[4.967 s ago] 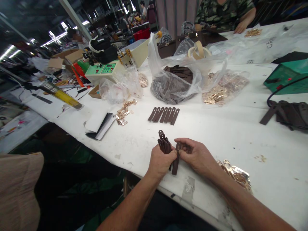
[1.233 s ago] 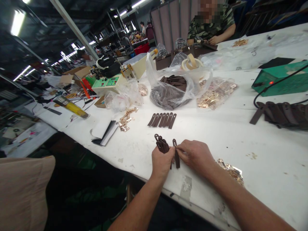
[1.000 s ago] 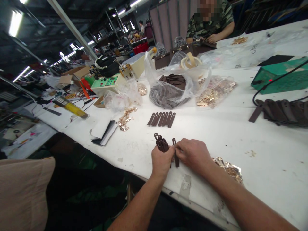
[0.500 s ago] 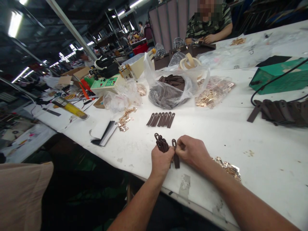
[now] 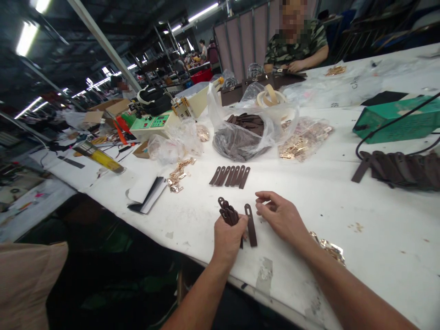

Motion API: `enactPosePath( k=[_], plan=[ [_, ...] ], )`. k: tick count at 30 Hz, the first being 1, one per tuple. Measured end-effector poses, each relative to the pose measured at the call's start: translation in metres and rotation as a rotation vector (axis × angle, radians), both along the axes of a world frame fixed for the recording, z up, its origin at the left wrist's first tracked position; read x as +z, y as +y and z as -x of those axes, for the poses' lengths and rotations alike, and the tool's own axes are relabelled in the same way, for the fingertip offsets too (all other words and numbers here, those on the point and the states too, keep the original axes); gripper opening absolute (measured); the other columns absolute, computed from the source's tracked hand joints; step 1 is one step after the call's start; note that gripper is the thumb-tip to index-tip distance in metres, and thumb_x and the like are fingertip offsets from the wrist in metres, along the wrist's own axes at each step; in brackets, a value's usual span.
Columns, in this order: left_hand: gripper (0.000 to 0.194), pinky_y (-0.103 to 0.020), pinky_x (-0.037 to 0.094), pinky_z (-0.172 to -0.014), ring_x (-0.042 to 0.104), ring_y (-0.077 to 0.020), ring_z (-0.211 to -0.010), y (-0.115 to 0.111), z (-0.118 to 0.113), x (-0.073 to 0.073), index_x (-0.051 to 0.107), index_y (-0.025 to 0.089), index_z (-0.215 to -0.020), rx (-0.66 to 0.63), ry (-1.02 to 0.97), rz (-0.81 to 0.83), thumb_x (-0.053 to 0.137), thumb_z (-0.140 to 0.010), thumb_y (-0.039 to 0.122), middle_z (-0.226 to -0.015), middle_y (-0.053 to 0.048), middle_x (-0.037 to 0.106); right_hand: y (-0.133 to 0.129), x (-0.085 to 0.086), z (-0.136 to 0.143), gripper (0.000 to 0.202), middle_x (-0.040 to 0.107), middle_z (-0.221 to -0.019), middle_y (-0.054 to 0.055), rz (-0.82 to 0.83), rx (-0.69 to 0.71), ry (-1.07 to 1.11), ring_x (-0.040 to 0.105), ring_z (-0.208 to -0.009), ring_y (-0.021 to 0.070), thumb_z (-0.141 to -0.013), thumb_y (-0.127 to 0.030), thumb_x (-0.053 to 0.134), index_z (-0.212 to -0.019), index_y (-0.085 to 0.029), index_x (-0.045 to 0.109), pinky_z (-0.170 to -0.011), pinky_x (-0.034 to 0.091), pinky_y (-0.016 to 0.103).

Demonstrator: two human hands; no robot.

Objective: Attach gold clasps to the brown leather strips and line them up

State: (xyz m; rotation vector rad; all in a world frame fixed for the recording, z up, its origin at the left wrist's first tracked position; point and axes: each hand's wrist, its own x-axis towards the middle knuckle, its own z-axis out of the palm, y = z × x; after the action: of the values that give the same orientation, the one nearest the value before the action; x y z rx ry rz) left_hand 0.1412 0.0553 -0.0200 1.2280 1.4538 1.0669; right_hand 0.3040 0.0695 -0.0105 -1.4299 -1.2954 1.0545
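Note:
My left hand [image 5: 229, 234] is closed around a bunch of dark brown straps [image 5: 228, 211], whose slotted ends stick up above the fingers. Just right of that hand a single brown strap [image 5: 251, 225] stretches toward the table's front edge; whether the left fingertips touch it is unclear. My right hand [image 5: 279, 214] is a little apart from this strap, its fingers parted and holding nothing. Beyond both hands lies a row of several brown straps [image 5: 230, 177]. Gold metal pieces [image 5: 330, 250] are partly hidden behind my right forearm.
A plastic bag of brown pieces [image 5: 240, 137] stands behind the row, beside bagged gold parts [image 5: 302, 140]. More gold pieces [image 5: 178, 174] and a folded sheet [image 5: 147, 195] lie left. Right are a green box [image 5: 395, 120] and piled straps [image 5: 405, 169]. Across the table sits a person [image 5: 297, 50].
My right hand has moved right, away from the single strap, and its fingers have opened. My left hand keeps its bunch. The view has shifted slightly, so the table appears lower.

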Motion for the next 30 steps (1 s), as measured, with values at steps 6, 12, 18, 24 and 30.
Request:
enactPosePath(
  k=[6, 12, 18, 24, 30],
  plan=[
    [0.018, -0.022, 0.039, -0.045, 0.05, -0.0116, -0.044, 0.0, 0.01, 0.001, 0.06, 0.017, -0.067, -0.098, -0.03, 0.034, 0.068, -0.079, 0.029, -0.049, 0.004, 0.054, -0.002, 0.002, 0.006, 0.032, 0.074, -0.084, 0.004, 0.149, 0.126, 0.142, 0.07, -0.072, 0.0197, -0.083, -0.04, 0.065, -0.105, -0.017, 0.071, -0.065, 0.053, 0.03],
    [0.019, -0.022, 0.037, -0.043, 0.046, -0.0112, -0.042, 0.002, 0.019, 0.002, 0.057, 0.018, -0.068, -0.135, -0.075, 0.061, 0.069, -0.078, 0.029, -0.048, 0.004, 0.052, -0.004, 0.008, 0.015, 0.024, 0.071, -0.074, 0.003, 0.187, 0.147, 0.156, 0.065, -0.064, 0.0168, -0.08, -0.037, 0.066, -0.091, -0.017, 0.072, -0.06, 0.051, 0.028],
    [0.021, -0.022, 0.038, -0.043, 0.046, -0.0114, -0.043, 0.003, 0.026, 0.001, 0.059, 0.017, -0.072, -0.13, -0.162, 0.086, 0.069, -0.08, 0.033, -0.05, 0.003, 0.052, 0.02, 0.027, 0.01, 0.017, 0.07, -0.064, 0.002, 0.171, 0.153, 0.034, 0.064, -0.059, 0.0151, -0.079, -0.03, 0.066, -0.086, -0.016, 0.072, -0.054, 0.05, 0.024],
    [0.021, -0.023, 0.04, -0.043, 0.045, -0.0113, -0.043, 0.001, 0.031, -0.002, 0.057, 0.017, -0.072, -0.125, -0.196, 0.103, 0.07, -0.077, 0.033, -0.051, 0.004, 0.051, 0.107, 0.024, -0.004, 0.011, 0.071, -0.068, 0.005, 0.164, -0.049, -0.038, 0.067, -0.061, 0.0146, -0.077, -0.022, 0.067, -0.084, -0.014, 0.071, -0.05, 0.051, 0.02],
    [0.021, -0.023, 0.04, -0.042, 0.045, -0.0115, -0.042, 0.004, 0.035, -0.002, 0.056, 0.018, -0.069, -0.125, -0.205, 0.156, 0.069, -0.075, 0.032, -0.05, 0.004, 0.05, 0.165, -0.01, 0.001, 0.005, 0.071, -0.062, 0.006, 0.257, -0.106, -0.058, 0.065, -0.052, 0.0134, -0.077, -0.018, 0.067, -0.079, -0.014, 0.069, -0.047, 0.053, 0.021]
  ],
)
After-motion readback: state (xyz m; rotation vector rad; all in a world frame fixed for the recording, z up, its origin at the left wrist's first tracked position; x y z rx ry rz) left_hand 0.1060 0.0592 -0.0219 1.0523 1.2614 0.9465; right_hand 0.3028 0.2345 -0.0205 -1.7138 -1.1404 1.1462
